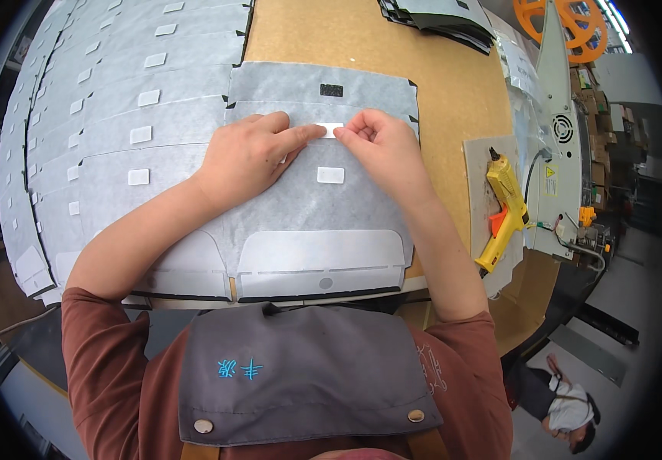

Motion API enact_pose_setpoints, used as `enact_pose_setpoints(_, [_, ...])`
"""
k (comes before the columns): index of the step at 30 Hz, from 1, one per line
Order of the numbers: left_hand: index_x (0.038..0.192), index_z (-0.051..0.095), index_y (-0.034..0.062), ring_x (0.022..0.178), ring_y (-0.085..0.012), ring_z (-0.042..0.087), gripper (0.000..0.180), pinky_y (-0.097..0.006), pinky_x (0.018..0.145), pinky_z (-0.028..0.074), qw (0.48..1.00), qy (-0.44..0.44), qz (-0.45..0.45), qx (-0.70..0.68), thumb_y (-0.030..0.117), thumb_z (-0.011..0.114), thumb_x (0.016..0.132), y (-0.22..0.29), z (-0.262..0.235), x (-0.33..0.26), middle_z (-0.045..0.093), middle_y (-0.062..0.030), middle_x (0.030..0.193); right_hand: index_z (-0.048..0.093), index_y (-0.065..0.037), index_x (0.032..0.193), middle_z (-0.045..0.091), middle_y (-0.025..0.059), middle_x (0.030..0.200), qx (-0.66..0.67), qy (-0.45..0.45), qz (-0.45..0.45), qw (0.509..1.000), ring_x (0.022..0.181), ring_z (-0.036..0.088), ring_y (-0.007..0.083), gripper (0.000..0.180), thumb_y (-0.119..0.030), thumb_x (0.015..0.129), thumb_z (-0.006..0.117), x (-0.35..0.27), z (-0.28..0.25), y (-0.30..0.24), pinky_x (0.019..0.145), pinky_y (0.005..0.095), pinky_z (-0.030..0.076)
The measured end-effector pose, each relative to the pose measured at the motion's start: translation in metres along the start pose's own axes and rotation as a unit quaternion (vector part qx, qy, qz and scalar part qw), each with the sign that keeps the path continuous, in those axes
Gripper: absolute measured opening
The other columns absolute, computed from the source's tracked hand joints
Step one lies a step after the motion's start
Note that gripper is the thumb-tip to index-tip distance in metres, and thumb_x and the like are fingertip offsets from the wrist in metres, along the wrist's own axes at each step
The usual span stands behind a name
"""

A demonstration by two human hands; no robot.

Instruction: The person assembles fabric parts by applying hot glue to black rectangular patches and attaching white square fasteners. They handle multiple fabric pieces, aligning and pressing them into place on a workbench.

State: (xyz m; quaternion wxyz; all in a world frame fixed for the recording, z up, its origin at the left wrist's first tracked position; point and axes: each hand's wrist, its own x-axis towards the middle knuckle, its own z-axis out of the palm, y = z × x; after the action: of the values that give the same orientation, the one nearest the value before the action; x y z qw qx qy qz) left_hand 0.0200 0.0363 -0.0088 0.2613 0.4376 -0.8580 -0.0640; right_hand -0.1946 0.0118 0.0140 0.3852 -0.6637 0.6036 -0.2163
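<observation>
A pale grey sheet of fabric-like material lies in front of me, with black tabs at its edges. One small white rectangular patch is on or just over it, between my fingertips. My left hand is partly curled, its index fingertip on the patch's left end. At the right end, my right hand pinches with thumb and index finger, the other fingers folded in. Whether the patch is stuck down I cannot tell. Nearer me sits a second white patch; farther off is a black patch.
Overlapping grey sheets with white patches cover the table's left. A yellow glue gun rests on a board at right, beside a machine with an orange reel. Dark sheets are stacked at the back. Another person is at lower right.
</observation>
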Motion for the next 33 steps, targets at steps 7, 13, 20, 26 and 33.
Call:
enact_pose_setpoints(7, [0.116,0.068,0.0273,0.057,-0.0154,0.054,0.033,-0.031,0.048,0.045,1.000,0.007,-0.004,0.014,0.016,0.068,0.085,0.004,-0.002,0.000,0.049,0.0019,0.067,0.064,-0.007,0.092,0.059,0.0050,0.081,-0.099,0.126,-0.093,0.983,0.069,0.056,0.0190,0.017,-0.021,0.084,0.071,-0.015,-0.002,0.000,0.061,0.0332,0.045])
enact_pose_setpoints(13, [0.116,0.069,0.0260,0.058,-0.0138,0.053,0.035,-0.031,0.046,0.045,0.999,0.007,0.031,0.025,0.015,0.068,0.083,0.003,0.001,-0.004,0.046,0.0020,0.065,0.068,-0.015,0.111,0.052,0.0022,0.081,-0.241,0.125,-0.251,0.929,0.073,0.053,0.0199,0.028,-0.025,0.084,0.071,-0.043,0.003,0.010,0.064,0.0349,0.045])
enact_pose_setpoints(20, [0.117,0.069,0.0246,0.059,-0.0138,0.053,0.035,-0.030,0.046,0.045,0.999,-0.001,0.026,0.033,0.015,0.068,0.083,0.005,0.001,-0.003,0.047,0.0022,0.066,0.067,-0.021,0.121,0.050,0.0011,0.082,-0.301,0.100,-0.241,0.917,0.072,0.052,0.0187,0.038,-0.034,0.084,0.069,-0.046,0.008,0.014,0.065,0.0341,0.040])
enact_pose_setpoints(26, [0.116,0.069,0.0249,0.058,-0.0139,0.054,0.033,-0.030,0.046,0.045,0.999,0.014,0.015,0.035,0.015,0.068,0.085,0.007,0.001,-0.003,0.048,0.0023,0.066,0.067,-0.020,0.121,0.051,0.0012,0.080,-0.276,0.088,-0.224,0.930,0.070,0.053,0.0183,0.040,-0.036,0.084,0.069,-0.041,0.007,0.008,0.064,0.0343,0.040])
enact_pose_setpoints(33, [0.116,0.068,0.0241,0.059,-0.0143,0.054,0.032,-0.030,0.046,0.045,0.998,0.015,0.015,0.059,0.016,0.068,0.085,0.007,0.003,-0.003,0.049,0.0021,0.067,0.067,-0.017,0.120,0.051,0.0014,0.078,-0.290,0.094,-0.258,0.917,0.066,0.054,0.0184,0.041,-0.036,0.084,0.070,-0.034,0.006,0.013,0.064,0.0341,0.041])
